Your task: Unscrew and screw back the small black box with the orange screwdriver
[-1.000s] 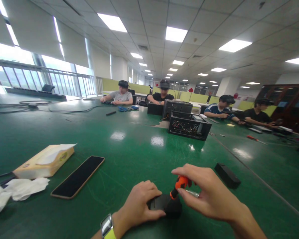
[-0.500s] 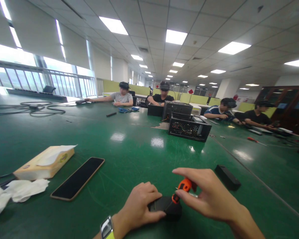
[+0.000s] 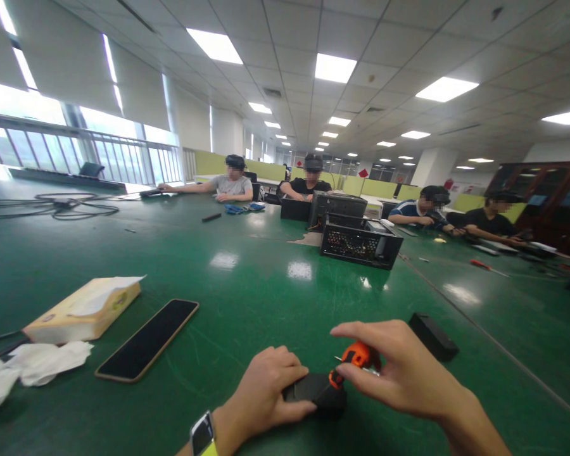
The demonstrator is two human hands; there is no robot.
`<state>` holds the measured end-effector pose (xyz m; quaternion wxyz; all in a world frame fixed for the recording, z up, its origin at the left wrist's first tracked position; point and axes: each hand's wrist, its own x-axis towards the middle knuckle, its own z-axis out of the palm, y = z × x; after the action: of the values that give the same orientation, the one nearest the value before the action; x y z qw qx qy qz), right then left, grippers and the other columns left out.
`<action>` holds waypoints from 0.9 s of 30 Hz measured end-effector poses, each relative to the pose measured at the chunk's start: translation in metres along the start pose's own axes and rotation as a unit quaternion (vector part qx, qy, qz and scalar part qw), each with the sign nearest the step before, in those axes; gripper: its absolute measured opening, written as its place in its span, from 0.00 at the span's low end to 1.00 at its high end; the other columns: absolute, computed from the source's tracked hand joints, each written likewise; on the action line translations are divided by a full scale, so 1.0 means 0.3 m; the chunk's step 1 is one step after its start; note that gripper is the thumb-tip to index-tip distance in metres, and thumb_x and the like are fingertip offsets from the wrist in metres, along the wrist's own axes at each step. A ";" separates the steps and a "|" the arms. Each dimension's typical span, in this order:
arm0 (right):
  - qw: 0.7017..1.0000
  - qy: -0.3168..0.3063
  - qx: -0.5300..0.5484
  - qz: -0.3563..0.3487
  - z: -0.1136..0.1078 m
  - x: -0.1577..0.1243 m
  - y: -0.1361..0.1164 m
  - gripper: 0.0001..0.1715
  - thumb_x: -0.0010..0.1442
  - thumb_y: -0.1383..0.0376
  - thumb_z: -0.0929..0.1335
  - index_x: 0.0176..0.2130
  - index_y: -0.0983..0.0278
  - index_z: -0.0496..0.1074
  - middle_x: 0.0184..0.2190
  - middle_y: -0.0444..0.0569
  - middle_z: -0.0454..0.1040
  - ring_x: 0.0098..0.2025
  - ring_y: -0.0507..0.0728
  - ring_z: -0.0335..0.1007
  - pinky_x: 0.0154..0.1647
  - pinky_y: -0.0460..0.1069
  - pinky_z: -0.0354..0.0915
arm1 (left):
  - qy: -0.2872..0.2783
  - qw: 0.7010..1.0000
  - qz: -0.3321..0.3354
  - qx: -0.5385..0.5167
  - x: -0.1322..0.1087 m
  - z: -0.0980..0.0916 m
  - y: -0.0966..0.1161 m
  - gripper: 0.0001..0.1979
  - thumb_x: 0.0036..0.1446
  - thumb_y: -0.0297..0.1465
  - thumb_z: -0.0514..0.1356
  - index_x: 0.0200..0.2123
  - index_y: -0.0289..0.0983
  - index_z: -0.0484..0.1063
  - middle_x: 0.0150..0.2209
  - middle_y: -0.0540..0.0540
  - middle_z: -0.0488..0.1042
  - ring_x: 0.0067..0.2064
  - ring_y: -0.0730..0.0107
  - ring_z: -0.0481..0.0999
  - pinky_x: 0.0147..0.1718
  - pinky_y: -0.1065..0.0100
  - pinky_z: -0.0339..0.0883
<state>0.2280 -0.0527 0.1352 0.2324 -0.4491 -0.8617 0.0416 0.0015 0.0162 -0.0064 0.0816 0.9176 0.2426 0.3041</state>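
Low in the head view, I see the left hand (image 3: pixel 268 389) closed around one end of a black block (image 3: pixel 331 404) lying on the green table (image 3: pixel 247 291). The right hand (image 3: pixel 403 367) grips an orange screwdriver (image 3: pixel 356 354) between thumb and curled fingers, index finger held clear; its lower end seems to meet the block, though I can't make out the tip. Beyond lie a black bar (image 3: pixel 433 335) at right, a phone (image 3: pixel 147 342) and tissue pack (image 3: pixel 85 310) at left, and, farther off, an open computer case (image 3: pixel 361 246).
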 end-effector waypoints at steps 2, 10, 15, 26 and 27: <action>1.000 0.003 -0.008 0.010 -0.001 -0.001 0.001 0.20 0.59 0.60 0.70 0.51 0.59 0.73 0.35 0.45 0.80 0.33 0.55 0.75 0.35 0.48 0.65 | 0.000 1.000 -0.001 -0.001 -0.001 0.002 -0.001 0.23 0.60 0.51 0.58 0.40 0.39 0.78 0.33 0.45 0.77 0.34 0.60 0.73 0.32 0.64 0.58; 0.999 -0.036 0.007 0.029 -0.019 0.004 0.007 0.09 0.57 0.60 0.72 0.33 0.62 0.71 0.27 0.41 0.72 0.28 0.51 0.66 0.30 0.46 0.59 | 0.010 1.000 -0.003 -0.006 0.001 -0.002 0.006 0.24 0.60 0.52 0.57 0.40 0.38 0.79 0.32 0.45 0.77 0.33 0.61 0.73 0.31 0.65 0.58; 0.999 -0.026 0.007 0.027 -0.017 0.001 0.009 0.18 0.56 0.52 0.73 0.29 0.63 0.71 0.24 0.41 0.69 0.26 0.51 0.62 0.27 0.46 0.55 | 0.009 1.000 -0.007 -0.008 -0.003 0.004 0.004 0.24 0.60 0.52 0.56 0.40 0.38 0.78 0.33 0.44 0.77 0.33 0.60 0.73 0.31 0.64 0.58; 0.985 0.084 0.119 0.094 0.003 0.021 0.211 0.14 0.58 0.54 0.71 0.40 0.61 0.77 0.33 0.46 0.76 0.31 0.55 0.69 0.30 0.47 0.63 | 0.012 1.000 -0.011 -0.011 0.003 0.005 0.005 0.24 0.59 0.53 0.57 0.39 0.38 0.78 0.32 0.44 0.77 0.33 0.59 0.73 0.31 0.64 0.59; 0.978 0.107 0.122 0.134 0.033 0.025 0.273 0.17 0.58 0.53 0.71 0.41 0.62 0.77 0.35 0.47 0.77 0.32 0.55 0.70 0.30 0.48 0.63 | 0.013 1.000 -0.012 -0.010 0.003 0.005 0.005 0.24 0.59 0.53 0.57 0.39 0.38 0.78 0.32 0.44 0.77 0.33 0.59 0.74 0.32 0.63 0.59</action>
<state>0.2819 0.0033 0.1061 0.3689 -0.5306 -0.7521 0.1292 0.0037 0.0153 -0.0067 0.0916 0.9096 0.2515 0.3177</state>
